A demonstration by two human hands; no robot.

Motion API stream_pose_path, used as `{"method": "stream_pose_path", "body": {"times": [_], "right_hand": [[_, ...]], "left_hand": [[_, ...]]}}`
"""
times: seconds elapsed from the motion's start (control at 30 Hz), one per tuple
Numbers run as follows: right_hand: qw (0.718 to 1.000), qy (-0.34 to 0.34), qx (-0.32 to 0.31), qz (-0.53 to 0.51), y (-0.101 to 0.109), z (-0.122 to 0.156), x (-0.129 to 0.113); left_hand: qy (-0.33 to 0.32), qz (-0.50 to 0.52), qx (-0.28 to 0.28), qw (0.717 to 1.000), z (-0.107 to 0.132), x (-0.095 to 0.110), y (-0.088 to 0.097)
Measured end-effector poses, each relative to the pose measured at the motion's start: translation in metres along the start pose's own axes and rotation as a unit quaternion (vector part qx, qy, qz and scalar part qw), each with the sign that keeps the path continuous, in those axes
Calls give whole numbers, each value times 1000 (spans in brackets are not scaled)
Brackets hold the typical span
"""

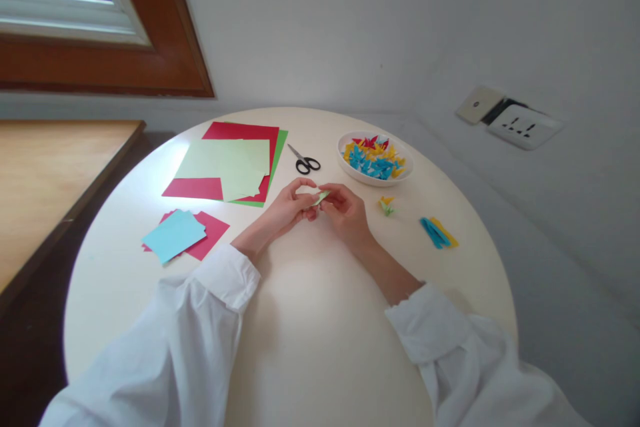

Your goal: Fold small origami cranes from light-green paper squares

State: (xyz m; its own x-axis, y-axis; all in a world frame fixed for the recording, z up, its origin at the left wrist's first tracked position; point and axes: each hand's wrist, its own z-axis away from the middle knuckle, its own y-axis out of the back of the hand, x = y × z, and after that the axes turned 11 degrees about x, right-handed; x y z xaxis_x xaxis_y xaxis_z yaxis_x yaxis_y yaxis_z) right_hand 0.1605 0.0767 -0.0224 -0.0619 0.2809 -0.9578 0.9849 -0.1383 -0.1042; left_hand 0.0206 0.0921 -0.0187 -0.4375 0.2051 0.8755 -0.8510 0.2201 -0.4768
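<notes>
A small folded piece of light green paper (322,197) is pinched between my two hands above the middle of the round white table. My left hand (294,204) grips its left side with thumb and fingers. On the other side, my right hand (345,208) closes on it, and the fingers partly cover the folds. Just right of my right hand lie small folded paper pieces (387,205) in yellow and green. Beyond my hands rest scissors (304,161) with black handles, blades pointing up and left.
A white bowl (370,180) of small folded paper birds in red, yellow and blue stands at the back right. Green and red sheets (220,157) lie back left, with blue and pink squares (175,235) nearer. Blue and yellow folded strips (438,232) lie right.
</notes>
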Motion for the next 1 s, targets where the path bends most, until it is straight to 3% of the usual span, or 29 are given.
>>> {"method": "stream_pose_path", "body": {"times": [0.17,0.6,0.83,1.0], "right_hand": [[998,-2,56,22,0,1,-1],[994,-16,104,41,-4,3,-3],[994,-43,95,16,-4,1,-5],[995,-74,62,2,-3,-1,-5]], "left_hand": [[13,19,15,1000,0,3,-1],[-4,31,106,994,-2,8,-4],[-42,21,135,990,-2,7,-5],[-98,-70,123,985,-2,1,-4]]}}
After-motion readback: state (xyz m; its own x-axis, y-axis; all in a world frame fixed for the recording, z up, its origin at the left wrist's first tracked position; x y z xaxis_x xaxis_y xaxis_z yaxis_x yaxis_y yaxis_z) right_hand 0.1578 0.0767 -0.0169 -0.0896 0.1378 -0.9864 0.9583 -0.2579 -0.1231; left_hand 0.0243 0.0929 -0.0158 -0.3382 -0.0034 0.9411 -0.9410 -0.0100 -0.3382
